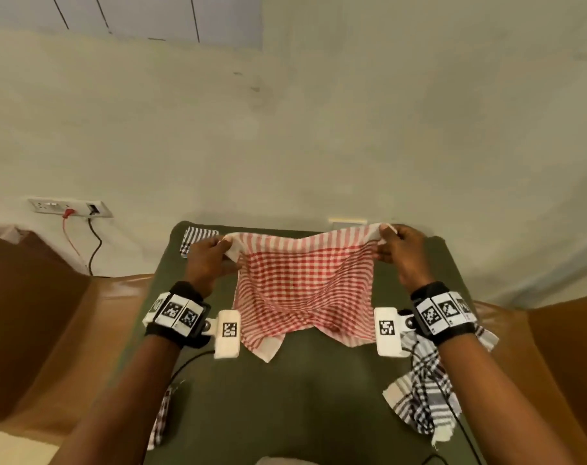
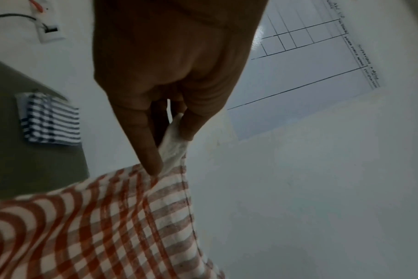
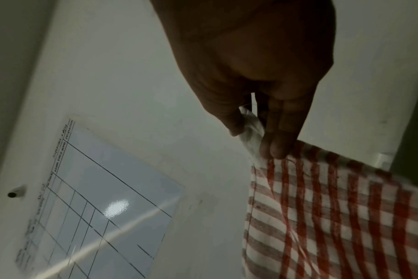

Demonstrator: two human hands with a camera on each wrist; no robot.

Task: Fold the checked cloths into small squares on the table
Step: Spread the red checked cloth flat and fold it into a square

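A red-and-white checked cloth (image 1: 302, 283) hangs spread above the green table (image 1: 285, 397), its lower corners drooping toward the tabletop. My left hand (image 1: 214, 253) pinches its top left corner, and the left wrist view shows thumb and fingers (image 2: 153, 151) closed on the white hem of the cloth (image 2: 108, 226). My right hand (image 1: 392, 246) pinches the top right corner; in the right wrist view the fingers (image 3: 274, 143) clamp the hem of the cloth (image 3: 334, 217). A folded dark-striped cloth (image 1: 198, 239) (image 2: 50, 120) lies at the table's far left corner.
A crumpled black-and-white checked cloth (image 1: 423, 394) lies at the table's right edge under my right forearm. Another checked cloth (image 1: 161, 421) hangs off the left edge. Brown sofa arms (image 1: 50, 330) flank the table. A wall socket (image 1: 70, 208) with cables is at left.
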